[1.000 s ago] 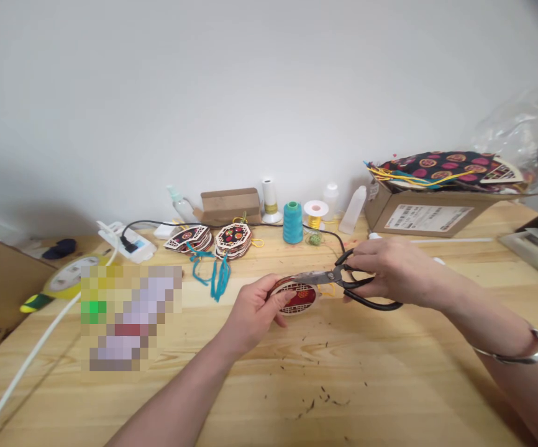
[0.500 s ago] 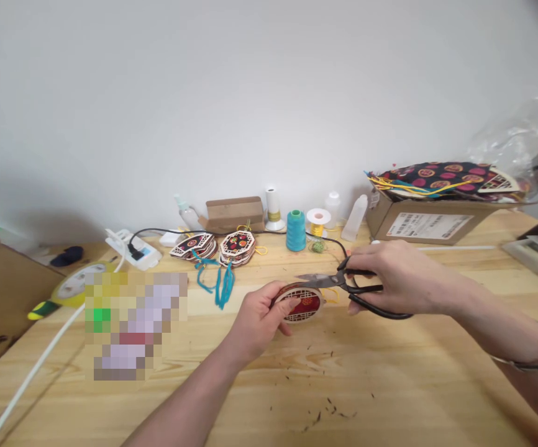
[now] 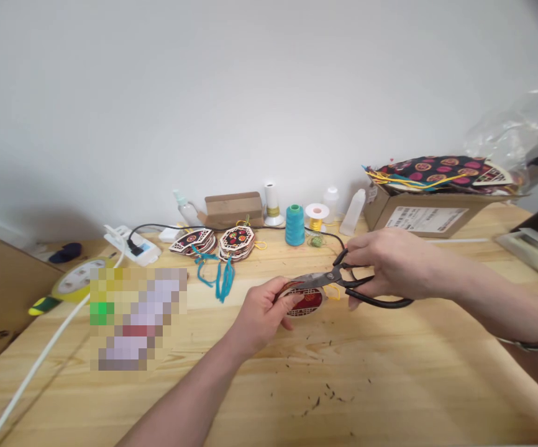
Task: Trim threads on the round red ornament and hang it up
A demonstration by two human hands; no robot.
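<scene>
My left hand (image 3: pixel 266 310) pinches a round ornament (image 3: pixel 310 302), its thumb across the front. The ornament has a pale lattice rim, a red middle and a yellow cord loop (image 3: pixel 333 292) at its right side. A pair of black-handled scissors (image 3: pixel 329 278) is in my right hand (image 3: pixel 387 264), fingers through and round the handles. The blades lie along the ornament's upper edge, partly over it; what is between them cannot be made out. Dark scraps (image 3: pixel 328 394) are scattered on the wooden table below.
Behind my hands stand a turquoise thread cone (image 3: pixel 295 225), a yellow cord spool (image 3: pixel 316 217) and white bottles. Left of them lie two stacks of patterned ornaments (image 3: pixel 236 242) with turquoise tassels. A cardboard box (image 3: pixel 425 217) holds patterned fabric. Power strips (image 3: pixel 133 247) and a white cable are left.
The scissors have shifted slightly left, bringing the blades further along the ornament's upper edge. My left hand keeps hold of the ornament. The whole view has shifted slightly.
</scene>
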